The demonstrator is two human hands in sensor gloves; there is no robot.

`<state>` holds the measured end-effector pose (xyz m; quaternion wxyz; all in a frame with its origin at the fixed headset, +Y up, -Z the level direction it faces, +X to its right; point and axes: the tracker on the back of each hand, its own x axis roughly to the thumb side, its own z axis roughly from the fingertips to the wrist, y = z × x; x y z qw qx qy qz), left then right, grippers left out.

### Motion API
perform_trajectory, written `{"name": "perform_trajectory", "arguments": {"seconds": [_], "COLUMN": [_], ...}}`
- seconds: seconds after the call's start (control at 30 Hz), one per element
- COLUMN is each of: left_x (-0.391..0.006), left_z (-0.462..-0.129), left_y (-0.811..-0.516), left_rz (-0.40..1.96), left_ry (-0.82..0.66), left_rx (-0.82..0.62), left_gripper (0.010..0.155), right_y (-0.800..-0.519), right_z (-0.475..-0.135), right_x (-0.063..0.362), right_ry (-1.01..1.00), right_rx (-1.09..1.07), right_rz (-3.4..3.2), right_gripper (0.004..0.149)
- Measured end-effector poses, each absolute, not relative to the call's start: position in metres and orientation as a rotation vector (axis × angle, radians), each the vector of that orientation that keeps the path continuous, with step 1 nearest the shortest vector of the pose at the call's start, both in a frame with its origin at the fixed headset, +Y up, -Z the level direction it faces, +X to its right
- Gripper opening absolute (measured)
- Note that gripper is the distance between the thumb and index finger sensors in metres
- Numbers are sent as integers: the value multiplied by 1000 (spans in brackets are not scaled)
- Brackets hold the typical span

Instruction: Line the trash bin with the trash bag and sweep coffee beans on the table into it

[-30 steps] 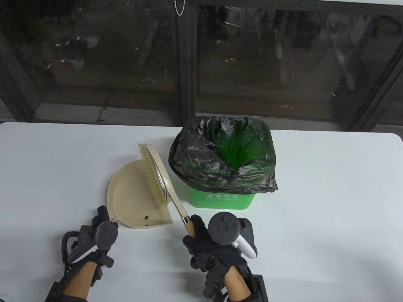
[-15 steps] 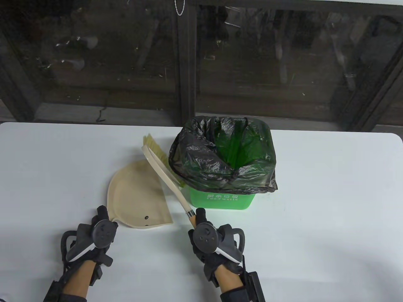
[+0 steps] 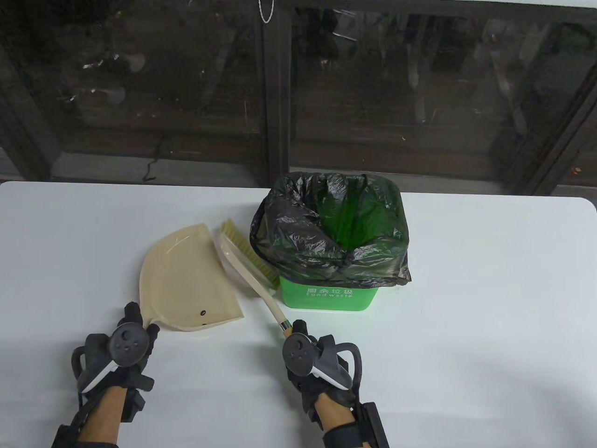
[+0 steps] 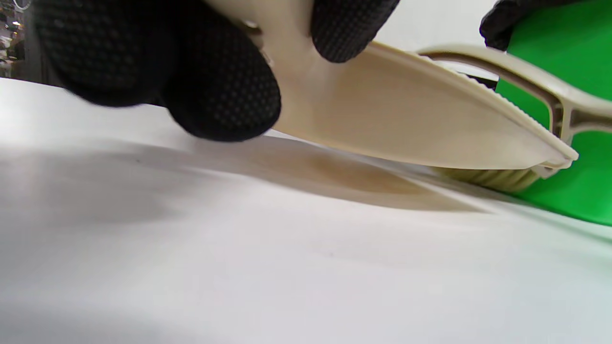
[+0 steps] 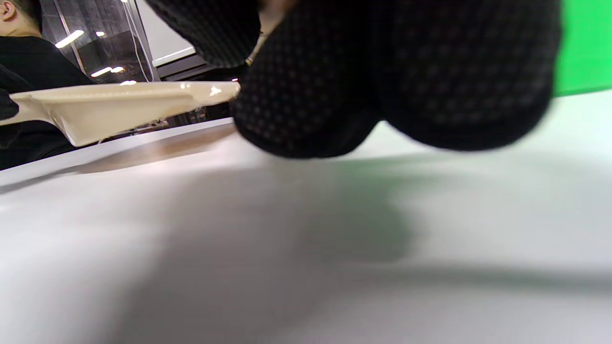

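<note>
Dustpan [image 3: 186,280] is gripped by its handle in the left hand [image 3: 122,347], brush [image 3: 254,275] handle is clasped in the right hand [image 3: 310,366]; bristles are angled up-left, wedged between pan and lined bin [image 3: 333,242].

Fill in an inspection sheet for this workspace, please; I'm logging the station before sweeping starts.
Surface: white table, no coffee beans visible.
Job's things: green bin lined with black bag; dustpan lifted off the table; brush beside the bin.
Clutter: nothing seen.
Hands: left hand holds the dustpan handle; right hand holds the brush handle.
Cables: black leads along both wrists.
Surroundings: dark window behind; a person in the right wrist view.
</note>
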<state>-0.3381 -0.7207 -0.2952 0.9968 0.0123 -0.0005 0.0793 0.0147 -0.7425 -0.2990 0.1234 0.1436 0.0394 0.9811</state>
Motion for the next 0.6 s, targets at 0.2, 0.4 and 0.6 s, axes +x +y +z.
{"name": "perform_trajectory", "arguments": {"seconds": [0.2, 0.4, 0.6], "left_x": [-341, -348, -356], "left_z": [-293, -292, -294], "left_y": [-707, -695, -682], "left_rz": [197, 303, 320], "left_ry": [1, 18, 56], "left_rx": [93, 112, 142], "left_gripper": [67, 67, 67], "right_y": [-745, -743, -738], "right_z": [-302, -304, -307], "right_x": [17, 21, 26], "right_ry": [173, 227, 310], "right_rx": [383, 356, 354], "right_rz": [2807, 2768, 2723], "right_gripper": [64, 64, 64]}}
